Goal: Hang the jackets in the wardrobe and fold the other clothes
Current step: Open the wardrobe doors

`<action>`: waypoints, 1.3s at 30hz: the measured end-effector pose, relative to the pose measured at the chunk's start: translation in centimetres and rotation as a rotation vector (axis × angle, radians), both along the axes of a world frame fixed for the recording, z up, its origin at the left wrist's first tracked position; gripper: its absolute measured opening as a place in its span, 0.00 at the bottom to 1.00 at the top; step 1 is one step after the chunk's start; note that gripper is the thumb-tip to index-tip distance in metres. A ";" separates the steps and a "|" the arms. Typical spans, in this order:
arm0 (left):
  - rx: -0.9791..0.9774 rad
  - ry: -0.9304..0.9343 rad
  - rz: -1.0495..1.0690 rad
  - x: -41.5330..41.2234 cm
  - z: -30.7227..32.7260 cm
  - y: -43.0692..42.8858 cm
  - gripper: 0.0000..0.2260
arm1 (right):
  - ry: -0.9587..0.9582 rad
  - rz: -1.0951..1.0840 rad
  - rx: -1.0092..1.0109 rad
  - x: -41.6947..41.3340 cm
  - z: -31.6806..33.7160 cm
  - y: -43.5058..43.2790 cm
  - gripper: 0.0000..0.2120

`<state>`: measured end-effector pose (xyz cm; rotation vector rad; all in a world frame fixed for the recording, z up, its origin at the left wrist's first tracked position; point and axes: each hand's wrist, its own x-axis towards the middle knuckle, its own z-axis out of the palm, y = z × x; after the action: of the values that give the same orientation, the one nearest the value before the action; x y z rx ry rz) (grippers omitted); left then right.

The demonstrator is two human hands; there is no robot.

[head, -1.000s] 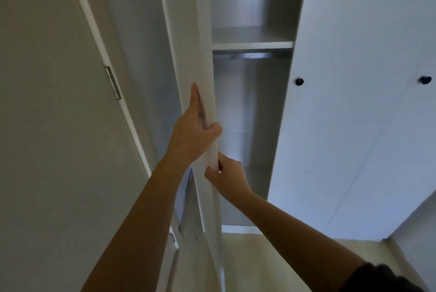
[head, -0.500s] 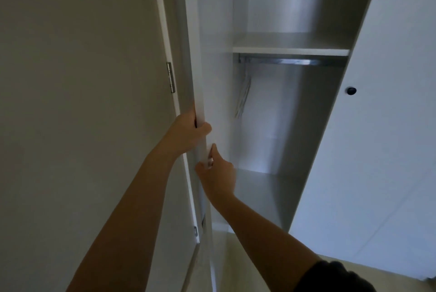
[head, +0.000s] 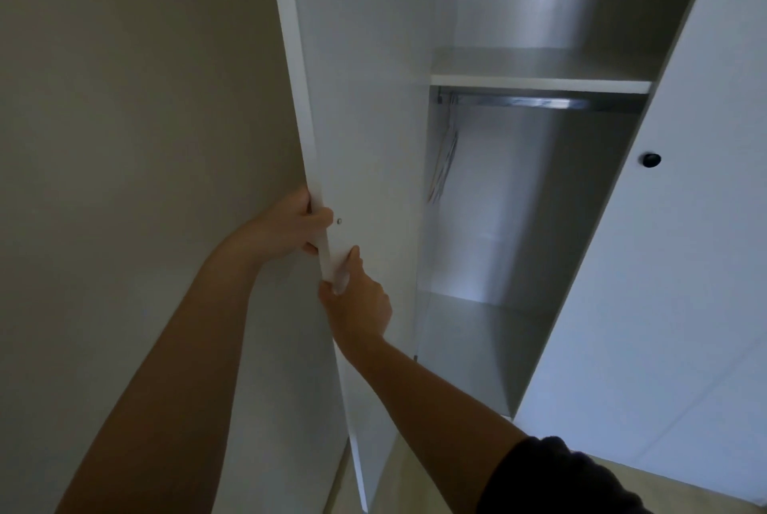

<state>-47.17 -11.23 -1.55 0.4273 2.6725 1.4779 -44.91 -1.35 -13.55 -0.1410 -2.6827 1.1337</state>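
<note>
- Wardrobe door [head: 369, 119] has swung wider left, baring the rail [head: 539, 103]
- My left hand [head: 286, 229] and right hand [head: 359, 306] grip its near edge, fingers curled
- I judge we're opening up; next, let go and fetch jackets, none in view
</note>
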 end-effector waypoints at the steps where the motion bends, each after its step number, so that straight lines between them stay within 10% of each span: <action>1: 0.003 0.000 0.018 -0.1 -0.2 0.1 0.07 | 0.008 0.034 -0.002 0.0 -0.2 0.3 0.33; 10: -0.060 0.470 0.527 2.0 -6.2 5.0 0.21 | -0.084 0.361 -0.257 -0.3 -3.4 6.5 0.39; 20: -0.054 0.569 0.821 4.2 -12.7 15.6 0.38 | -0.071 0.268 -0.299 -1.6 -4.9 18.6 0.37; 39: 0.039 0.242 0.042 -10.1 -14.7 42.8 0.29 | 0.205 -0.304 -0.211 -8.0 1.3 48.4 0.28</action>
<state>-57.32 31.55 -16.20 0.5913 2.8544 1.5861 -52.92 47.10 -12.28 -0.4263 -2.2651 1.2514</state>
